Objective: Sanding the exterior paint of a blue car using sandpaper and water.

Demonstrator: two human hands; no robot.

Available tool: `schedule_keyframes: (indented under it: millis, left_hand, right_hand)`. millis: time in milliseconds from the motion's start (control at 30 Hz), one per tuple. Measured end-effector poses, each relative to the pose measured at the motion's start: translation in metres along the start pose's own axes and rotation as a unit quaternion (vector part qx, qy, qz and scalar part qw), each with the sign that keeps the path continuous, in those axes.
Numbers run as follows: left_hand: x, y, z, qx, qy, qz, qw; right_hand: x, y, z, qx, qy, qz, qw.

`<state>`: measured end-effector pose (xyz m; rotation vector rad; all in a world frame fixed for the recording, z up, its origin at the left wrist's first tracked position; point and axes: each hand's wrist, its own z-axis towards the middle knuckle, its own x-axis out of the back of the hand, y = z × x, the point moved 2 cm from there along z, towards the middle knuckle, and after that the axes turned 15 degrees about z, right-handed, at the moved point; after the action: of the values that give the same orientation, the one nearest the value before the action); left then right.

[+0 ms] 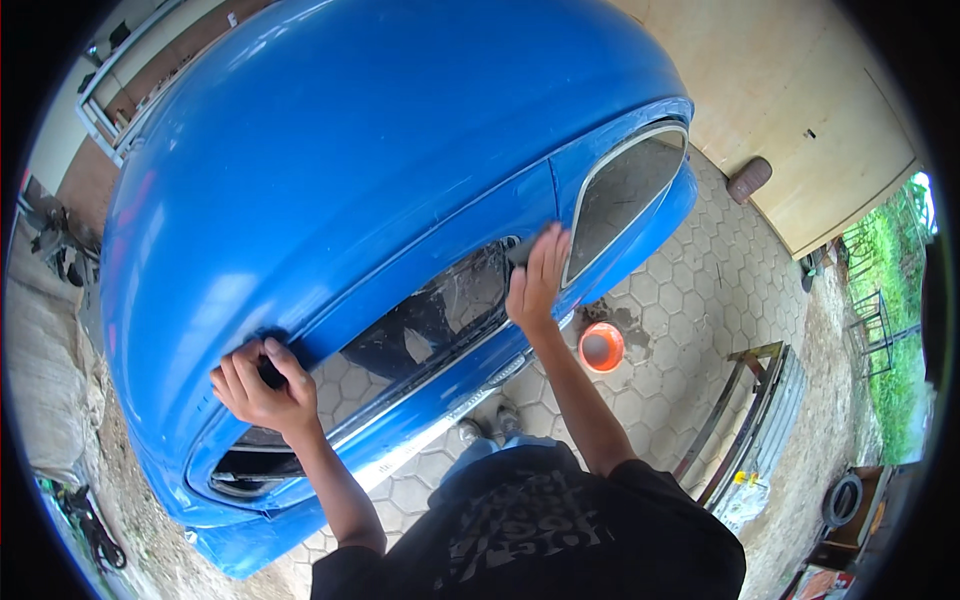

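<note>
"Holding what, on the left?"

"One dark object (270,374), kind unclear. Your left hand (258,392) curls round it, thumb facing the fingers, at the roof edge of the blue car (420,150), above the side window (385,362)."

"And on the right?"

"One grey piece (519,253), partly covered. Your right hand (538,278) lies over it with fingers nearly straight and side by side, slightly blurred. Whether they clamp it, I cannot tell. Position: the blue strip of bodywork between the side window and the curved end glass (632,190)."

"Location of the car?"

"Directly in front of you, filling most of the upper left, its side toward your body."

"Items on the ground?"

"One orange bucket (601,348), upright on hexagonal paving (665,345), to the right of your right forearm, with a wet patch beside it. One brown block (749,180), at the foot of a pale wooden panel (790,110). Two shoes, yours, near the car's lower side."
</note>
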<state>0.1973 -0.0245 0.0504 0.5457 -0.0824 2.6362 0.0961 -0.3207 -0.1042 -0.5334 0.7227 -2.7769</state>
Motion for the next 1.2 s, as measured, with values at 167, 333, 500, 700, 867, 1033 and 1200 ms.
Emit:
schedule_keyframes:
  millis: [167,333,500,700,867,1033,1200]
  left_hand:
    - [-0.002,0.004,0.001,0.018,0.002,-0.013,1.0]
    - [-0.002,0.003,0.005,0.004,0.009,-0.013,1.0]
    - [-0.001,-0.001,0.002,0.026,0.007,-0.007,1.0]
    - [-0.001,0.007,0.001,0.032,0.007,-0.006,0.999]
    - [-0.001,-0.001,-0.001,0.025,0.021,-0.005,0.999]
    - [-0.001,0.003,0.001,0.026,0.024,-0.003,0.999]
    - [-0.002,0.0,-0.002,0.035,0.0,-0.003,0.999]
  right_hand:
    - [0.003,0.018,-0.024,0.017,0.061,0.033,0.997]
    - [0.003,-0.013,0.014,0.039,0.089,0.061,0.993]
    - [0.0,-0.018,0.047,0.072,0.03,0.055,0.995]
    - [0.01,0.03,-0.026,0.045,0.054,0.012,0.997]
    - [-0.002,-0.009,0.03,0.101,0.039,-0.034,0.994]
    - [-0.002,0.018,-0.036,0.045,0.047,-0.035,0.997]
    - [0.001,-0.011,0.034,0.084,0.012,-0.029,0.996]
